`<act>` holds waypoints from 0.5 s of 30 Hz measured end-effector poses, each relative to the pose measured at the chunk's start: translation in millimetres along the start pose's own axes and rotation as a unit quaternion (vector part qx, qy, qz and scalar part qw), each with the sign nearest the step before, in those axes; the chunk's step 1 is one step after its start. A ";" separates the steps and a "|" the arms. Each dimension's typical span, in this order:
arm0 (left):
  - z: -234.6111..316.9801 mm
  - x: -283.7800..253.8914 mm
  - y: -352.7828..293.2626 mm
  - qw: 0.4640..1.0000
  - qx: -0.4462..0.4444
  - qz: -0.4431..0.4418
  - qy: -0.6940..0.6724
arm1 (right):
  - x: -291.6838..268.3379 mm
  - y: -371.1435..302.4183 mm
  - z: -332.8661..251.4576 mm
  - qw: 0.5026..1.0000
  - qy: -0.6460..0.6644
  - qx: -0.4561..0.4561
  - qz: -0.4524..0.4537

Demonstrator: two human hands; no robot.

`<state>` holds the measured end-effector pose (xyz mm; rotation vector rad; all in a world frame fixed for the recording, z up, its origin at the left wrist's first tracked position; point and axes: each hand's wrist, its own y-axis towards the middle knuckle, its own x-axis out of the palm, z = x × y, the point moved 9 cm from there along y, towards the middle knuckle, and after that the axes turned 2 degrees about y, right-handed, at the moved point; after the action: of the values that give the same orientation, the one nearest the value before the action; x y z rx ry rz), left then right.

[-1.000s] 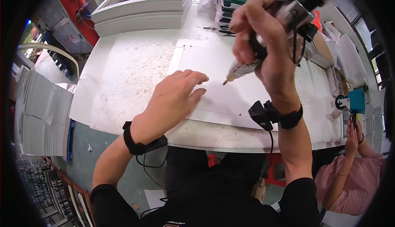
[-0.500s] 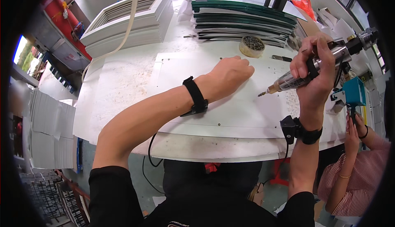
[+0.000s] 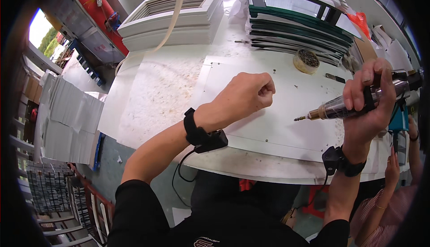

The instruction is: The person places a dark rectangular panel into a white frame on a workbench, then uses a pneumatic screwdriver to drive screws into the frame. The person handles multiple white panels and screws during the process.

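My right hand [image 3: 369,108] is wrapped round a silver power screwdriver [image 3: 333,109], its narrow bit pointing left over a flat white panel [image 3: 251,121]. The tool lies nearly level, and I cannot tell how far its tip is from the panel. Over the panel's left part, my left hand [image 3: 244,90] is closed with its fingers curled in; whatever they hold, if anything, is hidden. Small screws [image 3: 267,141] sit along the panel's edges. Just beyond the panel stands a round tub of small screws [image 3: 307,61], with a dark-handled tool [image 3: 335,78] beside it.
Stacked white louvred frames [image 3: 174,27] stand at the back left, near a hanging hose [image 3: 172,27]. Behind the tub are stacked dark-edged glass panels [image 3: 295,25]. At the right, another person's arm [image 3: 389,175] is by a teal tool [image 3: 397,121]. White sheets [image 3: 71,117] are piled left.
My view has shifted, so the table appears farther right. My left hand has turned and drawn left over the panel, fingers curled. The screwdriver has tipped closer to level.
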<state>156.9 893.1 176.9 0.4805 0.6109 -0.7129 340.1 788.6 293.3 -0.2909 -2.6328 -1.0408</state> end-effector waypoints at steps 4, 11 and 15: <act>-40.4 -31.6 -57.8 0.964 -0.162 0.022 -0.211 | 40.9 3.1 16.7 0.996 0.072 0.013 -0.050; -71.1 -37.1 -120.0 0.870 -0.182 0.075 -0.451 | 110.7 2.8 46.6 0.986 0.133 0.020 -0.098; -73.9 -33.7 -129.5 0.842 -0.169 0.066 -0.508 | 133.8 4.5 56.0 0.981 0.150 0.012 -0.120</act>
<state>17.6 866.4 119.9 -0.2170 -0.3083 -0.6062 205.1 841.0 303.0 0.1834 -2.4440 -1.0309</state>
